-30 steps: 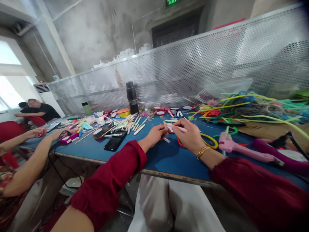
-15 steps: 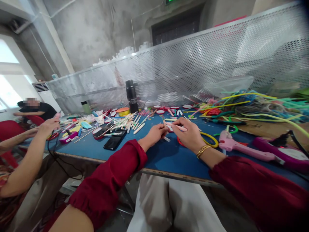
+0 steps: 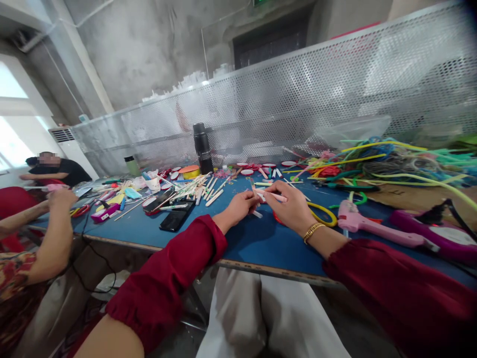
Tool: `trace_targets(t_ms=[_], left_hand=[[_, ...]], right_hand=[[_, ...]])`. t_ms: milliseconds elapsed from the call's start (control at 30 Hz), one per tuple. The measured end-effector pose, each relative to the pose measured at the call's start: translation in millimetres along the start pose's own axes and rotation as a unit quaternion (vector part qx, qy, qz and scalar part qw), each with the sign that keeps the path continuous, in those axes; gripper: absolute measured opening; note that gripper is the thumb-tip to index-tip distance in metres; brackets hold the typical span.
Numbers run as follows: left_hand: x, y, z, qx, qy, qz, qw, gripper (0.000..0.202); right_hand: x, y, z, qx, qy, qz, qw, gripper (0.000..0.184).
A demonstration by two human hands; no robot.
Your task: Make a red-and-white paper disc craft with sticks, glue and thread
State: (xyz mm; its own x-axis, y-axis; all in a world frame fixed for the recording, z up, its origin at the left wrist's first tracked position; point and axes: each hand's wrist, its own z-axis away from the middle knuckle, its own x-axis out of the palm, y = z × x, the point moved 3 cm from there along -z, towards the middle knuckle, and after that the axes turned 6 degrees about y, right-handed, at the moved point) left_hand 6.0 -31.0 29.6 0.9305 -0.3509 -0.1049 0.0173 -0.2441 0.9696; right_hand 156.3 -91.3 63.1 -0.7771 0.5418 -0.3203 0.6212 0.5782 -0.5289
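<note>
Cluttered blue tabletop [image 3: 257,248]; phone [image 3: 176,217] near left hand [image 3: 241,206].

Cannot read any word or number. Can spot only illegible marks on the far black flask [image 3: 202,149] and right-hand cardboard [image 3: 413,200].

On the table [image 3: 246,246], a phone [image 3: 175,219] lies left of the left hand [image 3: 240,206]. Behind it are sticks [image 3: 201,194], then a flask [image 3: 202,151], with a bottle [image 3: 132,166] further left. Right of the right hand [image 3: 290,204] lies a glue gun [image 3: 380,231]; behind that, cardboard [image 3: 417,199], then cords [image 3: 395,164].
</note>
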Motion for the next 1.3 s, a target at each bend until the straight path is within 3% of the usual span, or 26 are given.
trace_targets(t_ms=[1300], left_hand=[[2.1, 7.0, 3.8, -0.015, 0.001, -0.014, 1.000, 0.024]], right_hand=[[-1.3, 1.9, -0.3, -0.002, 0.011, 0.004, 1.000, 0.014]])
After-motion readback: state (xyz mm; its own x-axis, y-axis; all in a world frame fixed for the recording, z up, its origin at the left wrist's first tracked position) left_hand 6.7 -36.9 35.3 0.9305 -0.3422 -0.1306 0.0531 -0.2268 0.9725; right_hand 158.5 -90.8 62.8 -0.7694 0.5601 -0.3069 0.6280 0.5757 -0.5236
